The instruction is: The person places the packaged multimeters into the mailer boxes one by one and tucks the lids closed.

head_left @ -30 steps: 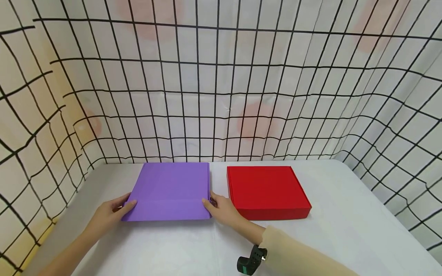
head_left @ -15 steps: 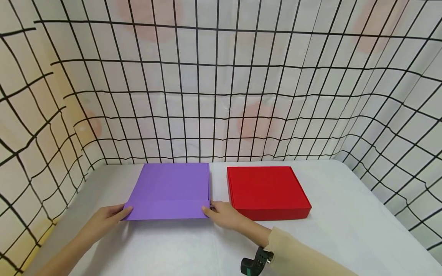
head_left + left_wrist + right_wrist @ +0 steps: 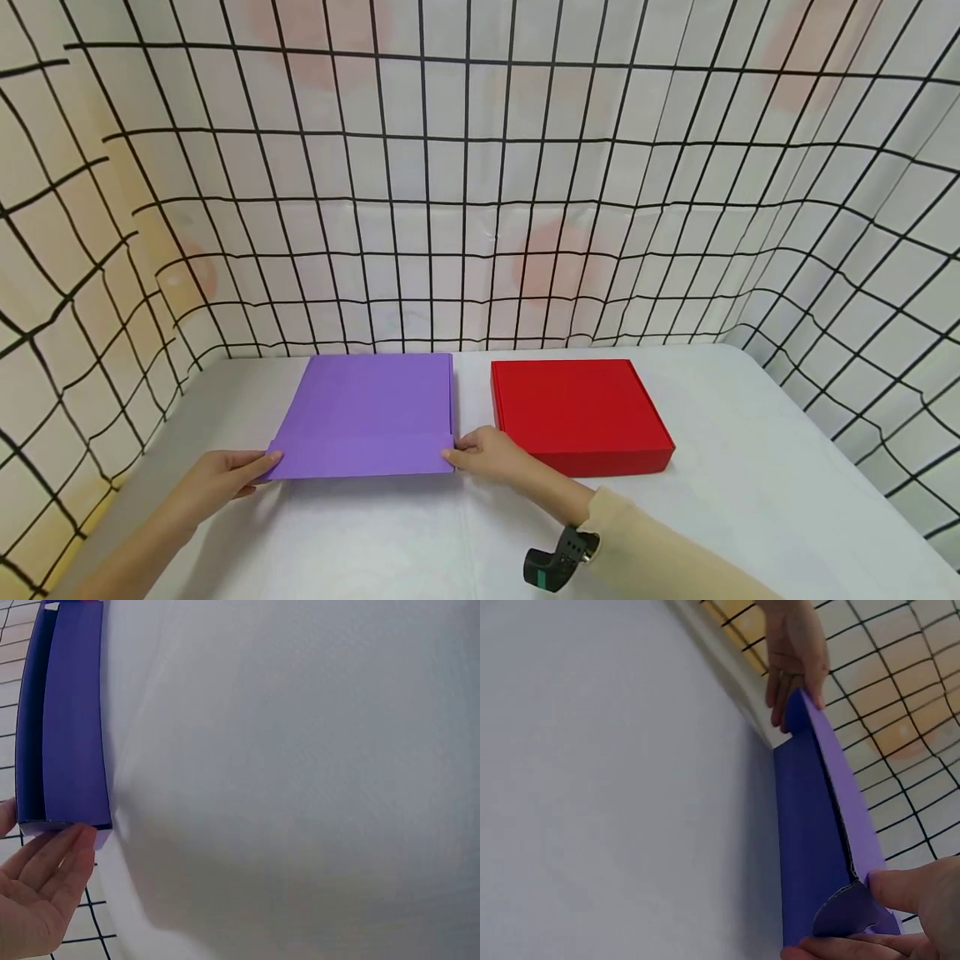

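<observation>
A purple cardboard box [image 3: 378,398] lies on the table at centre left, its front lid flap [image 3: 360,455] slightly raised. In the left wrist view a dark gap shows between that flap and the box's front wall [image 3: 75,712]. My left hand [image 3: 217,485] holds the flap's left front corner, thumb on top and fingers below. At the right front corner my right hand [image 3: 487,454] pinches the lid between thumb and fingers. A rounded side tab [image 3: 847,909] sticks out beside the right fingers in the right wrist view.
A closed red box [image 3: 581,408] stands just right of the purple one, near my right hand. White cloth covers the table [image 3: 360,542]. Behind and at both sides rises a black-gridded white curtain [image 3: 480,183]. My right wrist carries a black strap device [image 3: 558,560].
My left hand has slid a little toward me and left along the purple box's edge. The right fingers have shifted their hold at the right corner. The red box stays put.
</observation>
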Demonstrator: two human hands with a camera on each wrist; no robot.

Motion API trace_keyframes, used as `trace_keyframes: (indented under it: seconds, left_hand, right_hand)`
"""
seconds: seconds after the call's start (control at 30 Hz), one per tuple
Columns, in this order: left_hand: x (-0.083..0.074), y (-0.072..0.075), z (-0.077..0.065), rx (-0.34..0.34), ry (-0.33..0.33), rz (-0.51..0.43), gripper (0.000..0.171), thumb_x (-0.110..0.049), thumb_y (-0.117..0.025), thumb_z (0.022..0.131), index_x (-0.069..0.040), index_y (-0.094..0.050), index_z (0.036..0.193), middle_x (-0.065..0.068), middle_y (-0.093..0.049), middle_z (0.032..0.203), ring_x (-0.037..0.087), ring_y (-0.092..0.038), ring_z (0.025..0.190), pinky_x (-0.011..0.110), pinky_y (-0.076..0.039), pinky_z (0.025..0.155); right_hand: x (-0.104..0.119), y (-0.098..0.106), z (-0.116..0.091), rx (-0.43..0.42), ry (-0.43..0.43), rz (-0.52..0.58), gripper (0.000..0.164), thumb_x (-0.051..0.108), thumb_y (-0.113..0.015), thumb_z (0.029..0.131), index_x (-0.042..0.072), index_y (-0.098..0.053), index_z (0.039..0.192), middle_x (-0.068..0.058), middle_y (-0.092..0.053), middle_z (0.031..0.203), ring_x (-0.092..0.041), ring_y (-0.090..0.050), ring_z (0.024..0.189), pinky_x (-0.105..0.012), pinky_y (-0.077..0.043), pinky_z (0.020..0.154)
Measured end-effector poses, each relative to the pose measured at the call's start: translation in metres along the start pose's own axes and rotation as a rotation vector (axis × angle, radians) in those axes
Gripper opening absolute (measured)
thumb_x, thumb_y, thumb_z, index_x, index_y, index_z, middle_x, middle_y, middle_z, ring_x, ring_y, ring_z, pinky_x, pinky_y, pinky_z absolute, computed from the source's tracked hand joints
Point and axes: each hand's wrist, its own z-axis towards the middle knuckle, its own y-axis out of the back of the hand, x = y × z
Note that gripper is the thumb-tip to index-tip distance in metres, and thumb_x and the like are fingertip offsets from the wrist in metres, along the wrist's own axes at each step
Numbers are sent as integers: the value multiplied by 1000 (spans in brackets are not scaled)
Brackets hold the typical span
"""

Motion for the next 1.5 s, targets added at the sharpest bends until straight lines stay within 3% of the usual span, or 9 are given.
trace_keyframes:
  seconds: [0.17, 0.33, 0.67, 0.8, 0.93, 1.07, 1.2, 1.3, 1.5]
  left_hand:
    - [0, 0, 1, -2, 14, -39, 57, -38, -56, 91, 11, -55, 120, 6, -71, 93, 6, -62, 81, 25, -53, 74]
    - [-1, 1, 0, 4, 15, -85, 55, -37, -56, 91, 11, -56, 118, 9, -72, 90, 8, -65, 79, 25, -53, 70]
    - [5, -3, 7, -51, 0, 58, 57, -38, -57, 90, 11, -55, 118, 13, -70, 97, 12, -61, 83, 27, -52, 69]
    - [10, -6, 10, -69, -47, 129, 56, -37, -59, 89, 12, -56, 115, 18, -68, 100, 22, -64, 88, 33, -52, 72]
    - [13, -6, 11, -56, -90, 153, 57, -37, -60, 88, 12, -54, 118, 21, -67, 102, 25, -66, 89, 31, -53, 71]
    - [9, -2, 20, -42, -49, 47, 69, -44, -53, 91, 11, -42, 131, 25, -58, 120, 23, -64, 98, 25, -53, 75]
    - [0, -1, 37, 1, -5, -151, 75, -49, -41, 94, 12, -30, 137, 27, -38, 137, 31, -49, 120, 25, -49, 87]
    - [1, -6, 45, 6, 10, -200, 73, -46, -44, 95, 11, -29, 137, 27, -33, 140, 27, -49, 120, 23, -49, 86]
    - [7, -11, 51, -33, -16, -239, 69, -41, -52, 93, 8, -31, 137, 26, -35, 138, -5, -56, 93, 16, -50, 77]
  right_hand:
    - [-2, 1, 1, 22, -74, 162, 40, 20, -65, 86, -12, -61, 111, -15, -69, 88, -26, -67, 83, -35, -55, 74]
    - [-3, 1, 2, 32, -111, 221, 30, 19, -65, 86, -7, -66, 102, -10, -68, 78, -23, -67, 75, -32, -56, 71]
    - [-12, -4, 3, -22, -65, 213, 31, 16, -67, 84, -9, -58, 101, -11, -68, 82, -22, -66, 73, -32, -56, 68]
    - [-18, -8, 3, -64, 28, 100, 26, 15, -68, 83, -5, -57, 96, -13, -68, 84, -21, -66, 70, -29, -55, 63]
    - [-21, -13, -1, -157, 175, -98, 34, 17, -68, 83, -4, -54, 106, -17, -66, 97, -23, -65, 79, -30, -53, 66]
    - [-16, -14, -2, -242, 344, -306, 58, 25, -64, 86, -5, -41, 131, -19, -49, 130, -30, -50, 118, -41, -46, 93]
    - [-14, -11, 7, -202, 449, -503, 66, 35, -55, 92, -1, -30, 142, -14, -28, 149, -28, -22, 139, -44, -29, 107]
    - [-18, -14, 14, -129, 457, -568, 64, 39, -49, 94, 2, -30, 143, -10, -26, 150, -24, -20, 140, -41, -27, 109]
    - [-20, -14, 22, -114, 447, -613, 62, 40, -48, 94, 1, -35, 141, -11, -31, 148, -23, -25, 138, -40, -29, 108]
